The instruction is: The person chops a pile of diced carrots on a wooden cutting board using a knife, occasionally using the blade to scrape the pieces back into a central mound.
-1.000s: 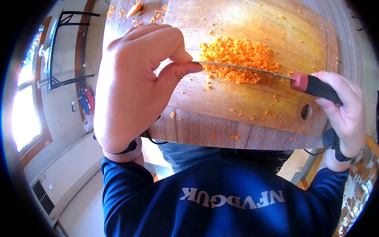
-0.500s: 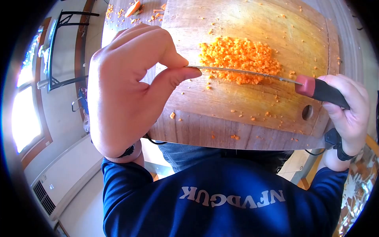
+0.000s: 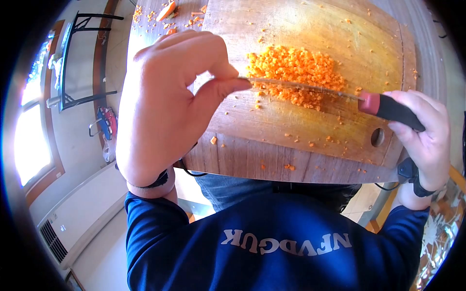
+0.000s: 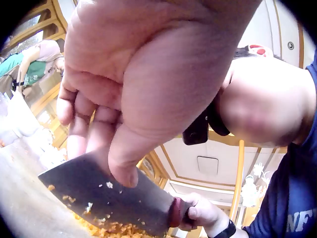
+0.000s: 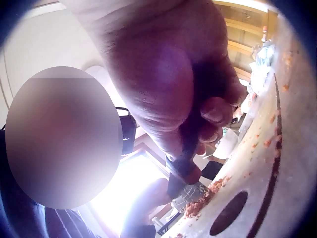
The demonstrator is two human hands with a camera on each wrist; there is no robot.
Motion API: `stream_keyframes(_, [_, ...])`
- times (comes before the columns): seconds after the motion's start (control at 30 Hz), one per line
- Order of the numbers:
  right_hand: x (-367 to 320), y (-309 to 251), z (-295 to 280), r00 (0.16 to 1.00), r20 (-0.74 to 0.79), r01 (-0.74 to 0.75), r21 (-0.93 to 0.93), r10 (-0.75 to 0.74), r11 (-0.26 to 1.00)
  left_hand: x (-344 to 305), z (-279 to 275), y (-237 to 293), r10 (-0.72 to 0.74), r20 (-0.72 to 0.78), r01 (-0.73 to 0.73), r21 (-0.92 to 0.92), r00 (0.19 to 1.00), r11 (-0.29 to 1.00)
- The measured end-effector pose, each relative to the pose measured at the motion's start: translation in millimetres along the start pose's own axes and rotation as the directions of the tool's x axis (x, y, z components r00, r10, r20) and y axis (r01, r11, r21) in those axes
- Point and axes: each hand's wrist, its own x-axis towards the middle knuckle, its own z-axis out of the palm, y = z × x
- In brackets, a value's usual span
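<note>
My right hand (image 3: 427, 128) grips the black and dark red handle (image 3: 395, 112) of a cleaver. At the other end of the blade, my left hand (image 3: 167, 104) pinches the spine near the tip between thumb and fingers. In the left wrist view the broad blade (image 4: 106, 193) stands edge down, with orange bits stuck to its side. It crosses a heap of finely chopped carrot (image 3: 293, 68), mostly lying beyond the blade. The heap rests on a wooden cutting board (image 3: 276, 127). The right wrist view shows the carrot (image 5: 198, 206) past the fingers.
Near the board's right corner is a hole (image 3: 377, 137). Beyond the left hand, a larger carrot piece (image 3: 166, 10) and scraps lie on the wooden table (image 3: 238, 160). Crumbs dot the board and the table's front edge. Another person (image 4: 32, 67) stands in the left wrist view's background.
Both hands and the cleaver shifted slightly: the left hand went left and then returned right, the right hand went right and came back. The hold on the cleaver stays the same.
</note>
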Motion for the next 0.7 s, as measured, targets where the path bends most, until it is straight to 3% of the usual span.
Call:
stream_keyframes(0.1, [-1, 4, -3, 1.0, 0.004, -0.023, -0.002, 0.023, 1.0, 3, 3, -8, 0.033, -0.076, -0.036, -0.031, 0.997, 0.999])
stream_keyframes(0.2, [-4, 4, -6, 0.996, -0.081, 0.041, -0.058, -0.045, 0.998, 0, -4, 1, 0.068, -0.177, -0.065, 0.022, 0.982, 0.998])
stream_keyframes(0.27, [-4, 4, -11, 0.996, -0.016, 0.092, -0.044, -0.092, 0.995, -4, -4, 4, 0.045, -0.182, -0.053, -0.041, 0.982, 0.998])
stream_keyframes(0.43, [-2, 4, -8, 0.999, 0.02, 0.045, 0.045, -0.046, 0.998, -2, -7, 5, 0.03, -0.039, -0.029, 0.019, 0.999, 0.999])
stream_keyframes(0.57, [0, 6, -5, 0.995, 0.029, 0.094, 0.015, -0.094, 0.995, -1, -4, 4, 0.042, -0.034, -0.041, 0.029, 0.999, 0.999])
stream_keyframes(0.7, [0, 2, -1, 0.998, 0.033, 0.046, 0.069, -0.049, 0.997, 0, -6, 2, 0.06, 0.016, -0.061, 0.07, 0.998, 0.996])
